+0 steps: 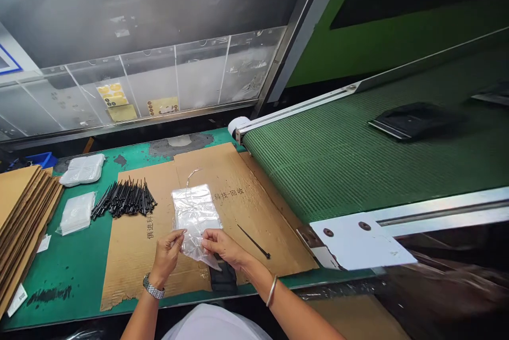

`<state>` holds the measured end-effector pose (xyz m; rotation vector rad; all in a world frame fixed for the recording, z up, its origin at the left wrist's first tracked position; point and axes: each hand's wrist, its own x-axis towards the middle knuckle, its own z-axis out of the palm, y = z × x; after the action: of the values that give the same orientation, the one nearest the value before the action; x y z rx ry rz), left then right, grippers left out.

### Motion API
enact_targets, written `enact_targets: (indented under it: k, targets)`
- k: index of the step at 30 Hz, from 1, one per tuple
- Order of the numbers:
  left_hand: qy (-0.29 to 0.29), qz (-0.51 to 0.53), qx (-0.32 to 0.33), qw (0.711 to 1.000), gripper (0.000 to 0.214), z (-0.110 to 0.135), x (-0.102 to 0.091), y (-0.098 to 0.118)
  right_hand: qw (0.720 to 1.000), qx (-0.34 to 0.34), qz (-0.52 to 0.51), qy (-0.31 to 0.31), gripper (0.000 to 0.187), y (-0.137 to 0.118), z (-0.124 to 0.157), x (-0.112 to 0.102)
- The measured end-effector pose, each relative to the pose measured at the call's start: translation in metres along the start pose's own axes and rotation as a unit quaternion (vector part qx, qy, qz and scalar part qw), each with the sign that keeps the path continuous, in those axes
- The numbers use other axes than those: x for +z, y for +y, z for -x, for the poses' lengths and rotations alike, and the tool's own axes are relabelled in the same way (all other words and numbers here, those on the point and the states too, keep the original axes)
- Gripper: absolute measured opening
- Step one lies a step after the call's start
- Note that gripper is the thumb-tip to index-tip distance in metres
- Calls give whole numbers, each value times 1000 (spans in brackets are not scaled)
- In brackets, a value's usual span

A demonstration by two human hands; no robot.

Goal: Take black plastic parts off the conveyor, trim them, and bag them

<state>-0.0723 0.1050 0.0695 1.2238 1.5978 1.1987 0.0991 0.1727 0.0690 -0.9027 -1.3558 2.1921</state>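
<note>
A clear plastic bag point(195, 214) lies on a flattened cardboard sheet point(242, 207). My left hand point(167, 255), with a metal watch at the wrist, pinches the bag's near left corner. My right hand point(222, 247), with a bangle on the wrist, pinches the bag's near right edge. Under my right wrist lies a black object point(224, 279), partly hidden. A single black cable tie point(254, 242) rests on the cardboard just right of my right hand. A heap of several black cable ties point(124, 199) sits to the left of the bag.
Stacked cardboard sheets point(22, 218) fill the left edge. Two piles of clear bags point(82, 169) point(76, 214) lie on the green table. A green conveyor belt point(358, 159) runs to the right and carries a black packed item point(411, 120). A clear panel stands behind.
</note>
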Motion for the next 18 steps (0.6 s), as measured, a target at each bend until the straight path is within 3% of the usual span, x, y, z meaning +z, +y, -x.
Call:
enact_targets:
  k: [5, 10, 12, 16, 18]
  targets:
    - [28, 1, -12, 1000, 31, 4, 3, 4, 998, -25, -22, 54, 50, -1, 6, 1]
    - [135, -4, -8, 991, 28, 14, 11, 15, 997, -26, -44, 50, 47, -9, 18, 9]
    - [109, 17, -10, 994, 25, 21, 20, 22, 996, -35, -54, 66, 47, -10, 21, 15]
    - [-14, 105, -28, 994, 26, 31, 41, 35, 992, -42, -71, 92, 47, -6, 24, 25]
    - [-25, 152, -45, 987, 28, 33, 48, 37, 990, -37, -90, 98, 49, -4, 25, 27]
